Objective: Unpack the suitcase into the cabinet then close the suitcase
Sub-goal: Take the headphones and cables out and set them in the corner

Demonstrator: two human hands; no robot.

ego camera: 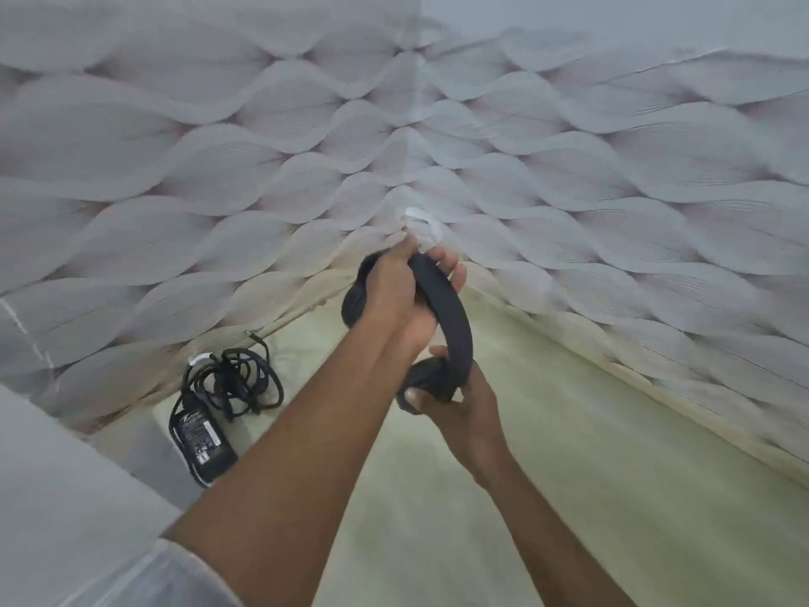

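Note:
I hold a pair of black headphones [453,317] above the pale shelf floor [591,475] of the cabinet, near its back corner. My left hand [394,295] grips the upper end of the headband, beside the far ear cup [357,306]. The near ear cup, lower down, is held by my right hand [457,403], whose thumb lies across it. On the shelf to the left lies a black power adapter [203,438] with its cable [247,378] coiled behind it. The suitcase is out of view.
The cabinet's back and side walls [613,168] carry a grey wave pattern and meet in a corner behind my hands. A white panel edge [65,497] stands at the lower left. A white sleeve [166,580] covers my left upper arm.

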